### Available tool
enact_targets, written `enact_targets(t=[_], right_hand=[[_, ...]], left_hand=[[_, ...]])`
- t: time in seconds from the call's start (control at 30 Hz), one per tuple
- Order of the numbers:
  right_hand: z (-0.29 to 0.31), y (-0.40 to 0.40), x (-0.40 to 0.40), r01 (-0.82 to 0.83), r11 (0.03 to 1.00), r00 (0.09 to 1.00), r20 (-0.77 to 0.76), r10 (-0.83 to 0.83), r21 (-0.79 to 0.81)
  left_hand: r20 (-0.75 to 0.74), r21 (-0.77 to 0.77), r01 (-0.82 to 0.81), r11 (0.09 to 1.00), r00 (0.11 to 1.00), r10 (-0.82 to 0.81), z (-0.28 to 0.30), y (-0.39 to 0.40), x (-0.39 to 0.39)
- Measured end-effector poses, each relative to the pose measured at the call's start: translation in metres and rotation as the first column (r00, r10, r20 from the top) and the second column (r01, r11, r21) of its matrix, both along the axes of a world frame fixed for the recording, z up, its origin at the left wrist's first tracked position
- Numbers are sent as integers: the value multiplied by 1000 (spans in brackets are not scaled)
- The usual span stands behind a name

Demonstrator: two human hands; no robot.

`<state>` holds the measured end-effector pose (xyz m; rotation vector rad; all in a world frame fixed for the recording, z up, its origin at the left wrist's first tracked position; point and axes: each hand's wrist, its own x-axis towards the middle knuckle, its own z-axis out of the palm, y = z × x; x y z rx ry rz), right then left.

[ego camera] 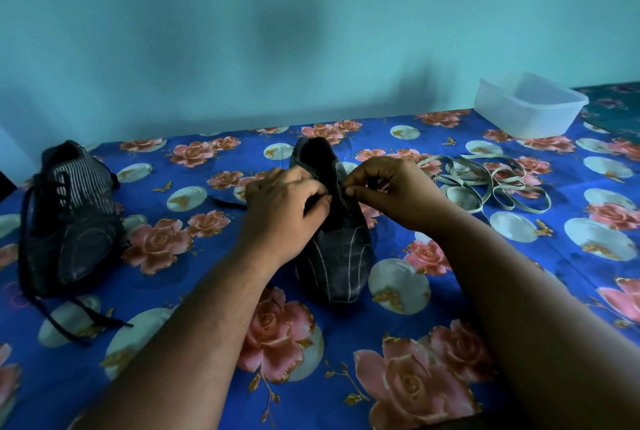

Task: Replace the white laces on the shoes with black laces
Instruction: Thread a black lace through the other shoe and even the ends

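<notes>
Dim, blue-tinted wide-angle shot.
Soft shadows blotch the wall [277,31] at upper centre; the frame's edges bow and darken, and the shoes [332,256] lose detail in gloom.

floral cloth [450,291] | two shoes [332,239] | white laces [485,183] | tub [530,104]
</notes>
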<state>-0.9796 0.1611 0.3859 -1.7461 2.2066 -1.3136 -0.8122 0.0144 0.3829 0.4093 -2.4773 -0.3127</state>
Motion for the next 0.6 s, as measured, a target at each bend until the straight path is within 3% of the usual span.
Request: enact_targets(t=[0.3, 0.4, 0.6], right_hand=[[3, 3, -4, -111, 993, 981, -166, 105, -28], [3, 4, -6, -92, 995, 980, -178, 85, -35], [4, -1, -1, -49, 998, 927, -373, 35, -29]], left_hand=[[-48, 68, 46, 997, 998, -42, 0, -1, -2], [-47, 81, 27, 996, 999, -23, 0, 1, -5], [11, 136, -20, 990, 1000, 19, 0, 4, -7]])
